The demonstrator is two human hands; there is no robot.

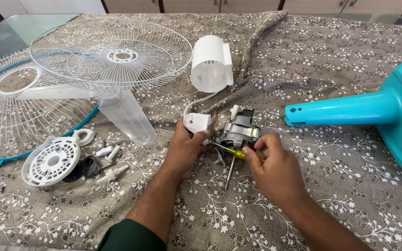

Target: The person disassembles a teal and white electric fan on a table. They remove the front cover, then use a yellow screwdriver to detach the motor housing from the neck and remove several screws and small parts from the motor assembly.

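Observation:
A fan motor [239, 132] with a bare metal shaft [229, 173] lies on the patterned cloth at the middle of the table. My left hand [185, 148] grips the white plastic part [197, 122] fixed to the motor's left side. My right hand [272, 163] holds a yellow-handled screwdriver [236, 153] whose thin blade points left into the motor's lower side. A white cable [195, 103] runs from the motor toward the back.
A white motor cover [211, 63] stands behind the motor. Two wire fan grilles [110, 53] and clear fan blades [126, 116] lie at the left. A round white vented cap [52, 161] and small plastic pieces [110, 163] sit at front left. A teal fan base [373, 111] lies at the right.

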